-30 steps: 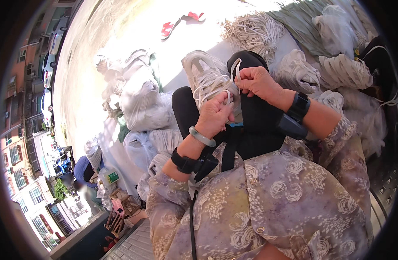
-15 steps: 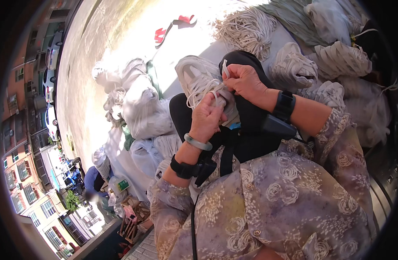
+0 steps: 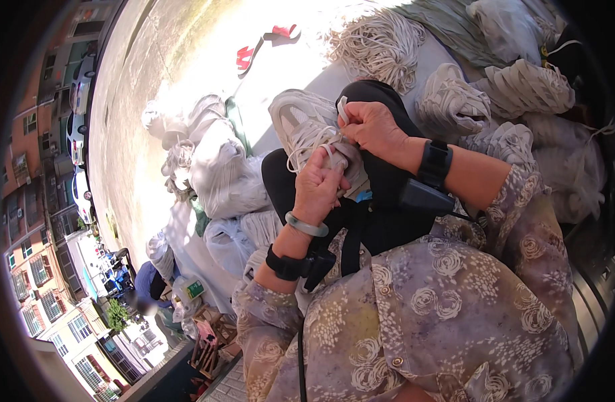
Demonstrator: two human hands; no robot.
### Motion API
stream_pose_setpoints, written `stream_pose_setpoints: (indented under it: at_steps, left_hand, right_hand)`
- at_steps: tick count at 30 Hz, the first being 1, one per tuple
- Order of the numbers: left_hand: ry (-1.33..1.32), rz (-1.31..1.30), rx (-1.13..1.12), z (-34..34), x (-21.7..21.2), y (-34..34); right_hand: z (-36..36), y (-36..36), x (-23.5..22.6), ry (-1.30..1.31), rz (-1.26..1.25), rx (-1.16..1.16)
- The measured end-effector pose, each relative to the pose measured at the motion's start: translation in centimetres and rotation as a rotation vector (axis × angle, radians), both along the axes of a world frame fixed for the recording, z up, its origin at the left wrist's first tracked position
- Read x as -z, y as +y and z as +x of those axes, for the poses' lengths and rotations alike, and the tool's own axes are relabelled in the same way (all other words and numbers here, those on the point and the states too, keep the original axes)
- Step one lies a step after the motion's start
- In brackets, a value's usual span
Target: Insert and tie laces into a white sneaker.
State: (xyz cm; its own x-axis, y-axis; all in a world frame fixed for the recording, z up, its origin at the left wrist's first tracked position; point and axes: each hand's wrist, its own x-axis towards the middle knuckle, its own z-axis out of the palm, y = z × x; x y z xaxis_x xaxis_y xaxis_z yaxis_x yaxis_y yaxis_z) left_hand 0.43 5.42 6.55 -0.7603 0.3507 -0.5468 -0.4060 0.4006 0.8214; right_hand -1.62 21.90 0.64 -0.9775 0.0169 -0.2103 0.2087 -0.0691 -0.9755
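A pale grey-white sneaker (image 3: 296, 110) rests between my thighs, toe pointing away from me. Loops of white shoelace (image 3: 307, 149) lie across its front. My left hand (image 3: 319, 179) is closed at the shoe's near opening, thumb and fingers pressed against the lace and the upper. Just right of the shoe, my right hand (image 3: 376, 127) pinches a white lace end, which sticks up above the fingers. A bit of blue shows at the heel. The lower part of the shoe is hidden by my left hand and legs.
A big heap of loose white laces (image 3: 381, 47) lies at the far right. Stacks of pale shoe uppers (image 3: 454, 100) stand right of my knee. Plastic-wrapped bundles (image 3: 227, 171) fill the left side. A red and black strap (image 3: 254, 57) lies on the ground. Another person (image 3: 148, 281) is at lower left.
My right hand has shifted slightly left and down toward the shoe, the lace end still pinched. My left hand stays at nearly the same place on the shoe.
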Motion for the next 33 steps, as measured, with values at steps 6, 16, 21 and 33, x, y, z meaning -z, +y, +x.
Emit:
stream_pose_setpoints:
  at_steps: [6,16,21,33]
  left_hand:
    - [-0.011,0.059,-0.025,-0.1,0.4,-0.1]
    - [-0.058,0.057,-0.011,-0.7,-0.4,0.5]
    - [-0.072,0.048,0.015,-1.1,-0.2,0.2]
    - [-0.114,0.05,0.024,-1.7,-0.6,0.6]
  right_hand:
    - [-0.1,-0.1,0.4,0.031,0.05,-0.043]
    - [-1.5,0.6,0.7,0.115,0.206,-0.224]
    - [-1.3,0.8,-0.9,0.035,0.295,-0.307]
    - [1.5,1.1,-2.3,0.156,0.472,-0.27]
